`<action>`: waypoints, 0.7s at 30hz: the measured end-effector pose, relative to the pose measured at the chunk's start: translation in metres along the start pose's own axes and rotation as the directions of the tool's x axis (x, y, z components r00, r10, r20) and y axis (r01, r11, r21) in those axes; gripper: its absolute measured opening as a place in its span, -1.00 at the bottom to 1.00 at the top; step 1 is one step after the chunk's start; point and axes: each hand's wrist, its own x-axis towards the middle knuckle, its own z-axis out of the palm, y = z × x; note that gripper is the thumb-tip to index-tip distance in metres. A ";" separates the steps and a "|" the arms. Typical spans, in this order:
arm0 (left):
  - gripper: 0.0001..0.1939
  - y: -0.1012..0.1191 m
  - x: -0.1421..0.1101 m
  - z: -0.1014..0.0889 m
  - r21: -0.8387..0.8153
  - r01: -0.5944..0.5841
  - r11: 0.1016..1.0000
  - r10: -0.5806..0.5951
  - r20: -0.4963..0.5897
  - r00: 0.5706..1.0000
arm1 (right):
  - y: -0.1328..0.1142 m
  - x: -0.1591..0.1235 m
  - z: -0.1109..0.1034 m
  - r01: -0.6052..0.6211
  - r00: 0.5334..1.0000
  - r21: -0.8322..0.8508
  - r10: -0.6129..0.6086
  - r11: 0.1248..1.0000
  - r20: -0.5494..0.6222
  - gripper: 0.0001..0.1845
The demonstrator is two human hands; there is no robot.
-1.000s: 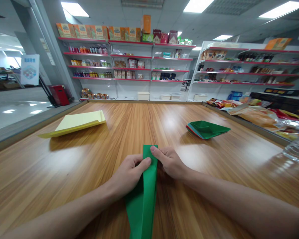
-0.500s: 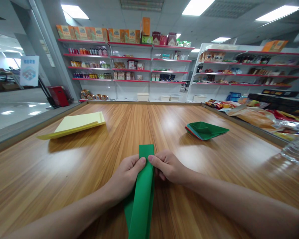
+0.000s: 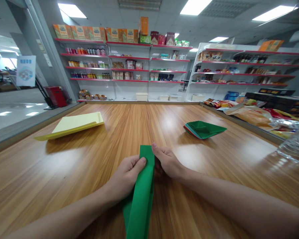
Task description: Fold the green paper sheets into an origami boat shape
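Observation:
A sheet of green paper (image 3: 142, 192), folded into a long strip, runs from the table's middle toward me and out of the bottom of the view. Its left side flares out in a looser layer below my left hand. My left hand (image 3: 128, 176) is closed on the strip's left edge, thumb pressed on top and fingers beneath. On the other side, my right hand (image 3: 169, 163) is closed at the right edge near the far end. Its thumb lies along that edge, and its fingertips are partly hidden.
Yellow paper sheets (image 3: 76, 123) lie at the left of the wooden table (image 3: 109, 132). A folded paper piece (image 3: 205, 128), green with red and blue layers, sits at the right. A clear plastic object (image 3: 295, 146) and snack packets (image 3: 251, 116) are farther right. Stocked shelves (image 3: 129, 69) stand behind.
My right thumb slid from the top of the strip toward me, then back up to its far right edge. The strip shifted slightly left. My left hand kept its hold.

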 end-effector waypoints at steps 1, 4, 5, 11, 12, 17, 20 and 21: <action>-0.60 0.001 0.000 0.000 -0.008 0.002 1.000 -0.002 -0.001 1.000 | 0.001 0.000 0.000 -0.028 0.999 0.036 0.027 0.999 0.043 -0.28; -0.60 0.003 -0.001 -0.001 -0.036 0.009 0.999 -0.009 0.004 1.000 | 0.003 -0.001 -0.002 -0.038 0.990 0.065 0.029 0.997 0.141 -0.31; -0.60 0.004 -0.001 -0.001 -0.049 0.013 0.999 -0.013 0.009 1.000 | 0.003 -0.002 -0.002 -0.029 0.987 0.058 0.019 0.998 0.157 -0.32; -0.60 0.003 0.001 -0.001 -0.083 0.023 0.996 -0.020 0.040 0.999 | -0.001 -0.002 -0.003 0.009 0.990 -0.001 -0.009 1.000 0.144 -0.35; -0.59 0.002 0.001 -0.001 -0.064 0.016 0.998 -0.014 0.024 1.000 | -0.001 -0.003 -0.003 0.006 0.989 -0.022 -0.003 1.000 0.146 -0.35; -0.57 0.000 0.002 -0.002 0.064 -0.018 0.998 0.022 -0.054 0.998 | -0.007 -0.009 -0.003 0.024 0.982 -0.168 0.009 0.986 0.190 -0.36; -0.57 0.001 0.000 -0.002 0.111 -0.028 0.993 0.035 -0.059 0.998 | -0.008 -0.009 -0.005 0.033 0.972 -0.169 0.008 0.985 0.237 -0.37; -0.57 0.001 0.000 -0.002 0.121 -0.029 0.992 0.037 -0.060 0.998 | -0.008 -0.009 -0.006 0.025 0.965 -0.164 0.019 0.986 0.261 -0.37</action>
